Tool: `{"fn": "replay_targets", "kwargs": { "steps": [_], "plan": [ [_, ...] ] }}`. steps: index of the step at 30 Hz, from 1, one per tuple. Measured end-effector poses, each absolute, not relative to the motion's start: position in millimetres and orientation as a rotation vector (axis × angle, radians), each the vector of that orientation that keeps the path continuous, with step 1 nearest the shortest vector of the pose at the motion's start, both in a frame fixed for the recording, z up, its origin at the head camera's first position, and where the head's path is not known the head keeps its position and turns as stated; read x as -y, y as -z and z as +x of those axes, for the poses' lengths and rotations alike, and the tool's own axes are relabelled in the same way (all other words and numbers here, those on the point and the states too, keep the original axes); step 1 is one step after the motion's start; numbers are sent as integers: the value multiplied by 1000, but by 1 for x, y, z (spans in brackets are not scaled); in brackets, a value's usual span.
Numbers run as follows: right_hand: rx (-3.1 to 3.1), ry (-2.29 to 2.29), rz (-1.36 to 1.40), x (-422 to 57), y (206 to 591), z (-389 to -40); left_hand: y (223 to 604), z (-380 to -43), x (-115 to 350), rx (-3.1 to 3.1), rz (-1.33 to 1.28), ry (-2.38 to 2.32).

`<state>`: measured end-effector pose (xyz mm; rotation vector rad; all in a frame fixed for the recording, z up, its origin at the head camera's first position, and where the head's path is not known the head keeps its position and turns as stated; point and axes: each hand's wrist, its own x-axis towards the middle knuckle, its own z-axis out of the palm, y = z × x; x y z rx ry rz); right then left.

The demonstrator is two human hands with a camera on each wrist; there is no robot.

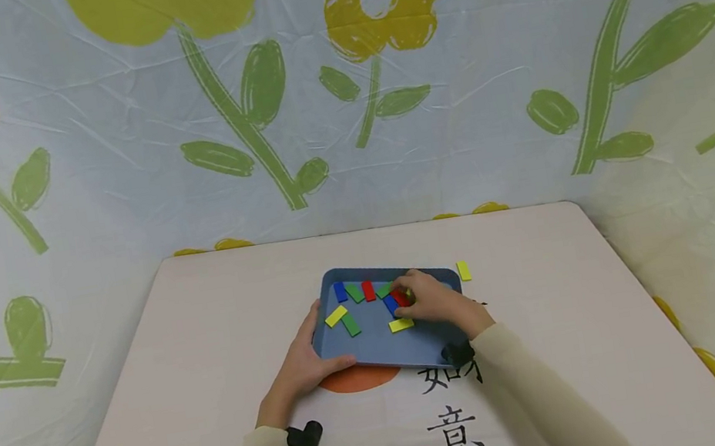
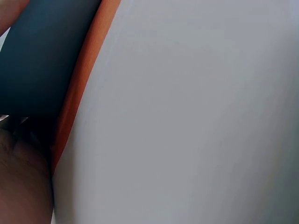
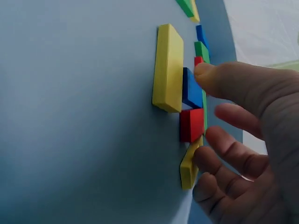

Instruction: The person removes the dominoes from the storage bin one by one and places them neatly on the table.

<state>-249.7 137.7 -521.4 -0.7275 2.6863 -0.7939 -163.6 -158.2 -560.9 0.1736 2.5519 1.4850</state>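
Observation:
A blue-grey tray point(image 1: 377, 348) lies on the table with small red, blue, green and yellow wooden blocks in it. My left hand point(image 1: 302, 360) holds its near left corner, the thumb along the near rim and the fingers against the left wall. Over the right part of the tray is my right hand point(image 1: 436, 298), thumb and fingers apart. In the right wrist view its thumb point(image 3: 210, 77) is by a blue block point(image 3: 190, 88), and its fingers are close to a red block point(image 3: 191, 125) and a yellow block point(image 3: 188, 168). Another yellow block point(image 3: 168, 70) lies beside the blue one.
Toward the tray's left are a blue block point(image 1: 340, 292), a red block point(image 1: 368, 291), a yellow block point(image 1: 336, 316) and a green block point(image 1: 351, 324). One yellow block point(image 1: 463, 271) lies outside, right of the tray. The table mat point(image 1: 454, 434) bears black writing and an orange disc.

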Motion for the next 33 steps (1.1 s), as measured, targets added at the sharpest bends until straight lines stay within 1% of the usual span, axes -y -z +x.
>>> {"fn": "replay_targets", "kwargs": {
  "steps": [14, 33],
  "plan": [
    [-2635, 745, -734, -122, 519, -251, 560, -164, 159, -2546, 168, -1491],
    [-2618, 745, -723, -117, 519, -248, 563, -163, 159, -2544, 175, -1498]
  ]
}}
